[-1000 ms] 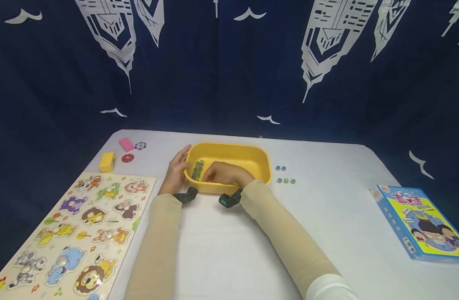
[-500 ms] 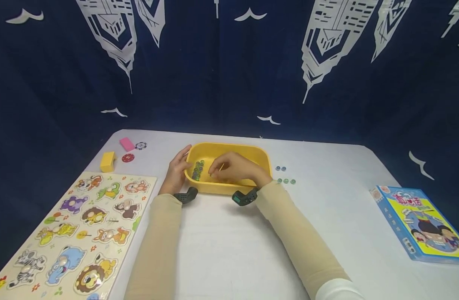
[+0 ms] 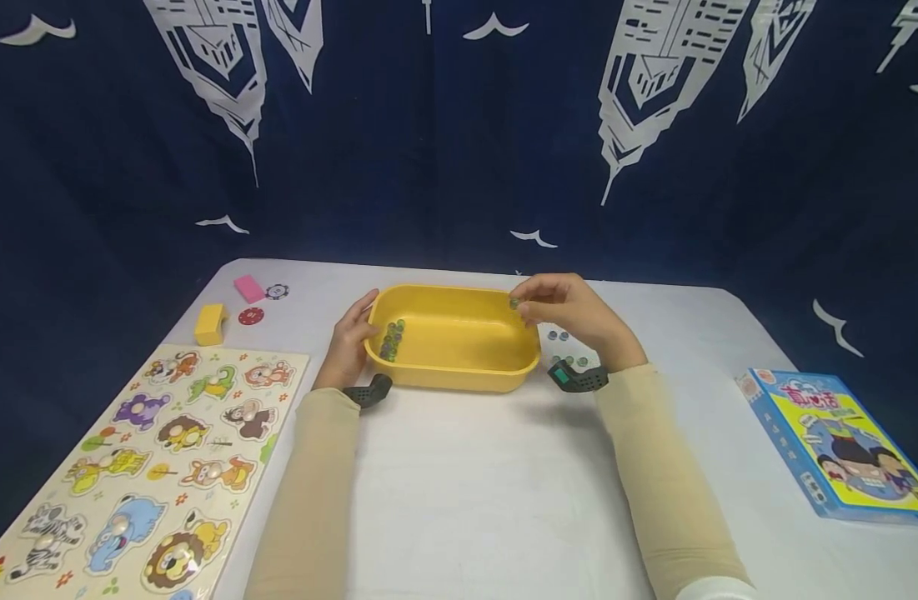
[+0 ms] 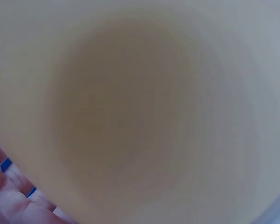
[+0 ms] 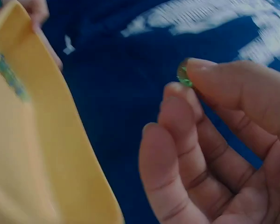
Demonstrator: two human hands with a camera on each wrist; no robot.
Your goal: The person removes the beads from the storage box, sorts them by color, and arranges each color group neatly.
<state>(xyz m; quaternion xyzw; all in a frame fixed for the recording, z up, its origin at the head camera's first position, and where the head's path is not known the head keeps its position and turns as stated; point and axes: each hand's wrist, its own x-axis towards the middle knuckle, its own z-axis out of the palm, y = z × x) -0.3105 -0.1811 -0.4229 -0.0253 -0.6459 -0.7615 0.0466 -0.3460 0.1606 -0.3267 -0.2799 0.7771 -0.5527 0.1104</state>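
My right hand (image 3: 579,312) pinches a small green glass marble (image 5: 184,73) between thumb and index finger, its other fingers loosely bent. In the head view it is over the right end of a shallow yellow plastic tray (image 3: 459,381). The tray's left end is gripped by my left hand (image 3: 348,346), thumb at the rim and fingers along the outer wall. Several glass marbles (image 3: 391,340) lie lined up inside, against that left end. The left wrist view is mostly filled by a blurred yellowish surface, with part of my left hand (image 4: 18,200) at its lower left.
Right of the tray, two bluish marbles (image 3: 558,336) and greenish marbles (image 3: 569,361) lie in rows on the white table (image 3: 474,483). An animal puzzle board (image 3: 143,450), yellow block (image 3: 210,324), pink block (image 3: 249,288) and two chips (image 3: 252,316) are left. A boxed game (image 3: 841,442) lies far right.
My right hand has risen from the tray's left part and moved right, carrying a green marble to the tray's right end. My left hand has kept its hold on the tray.
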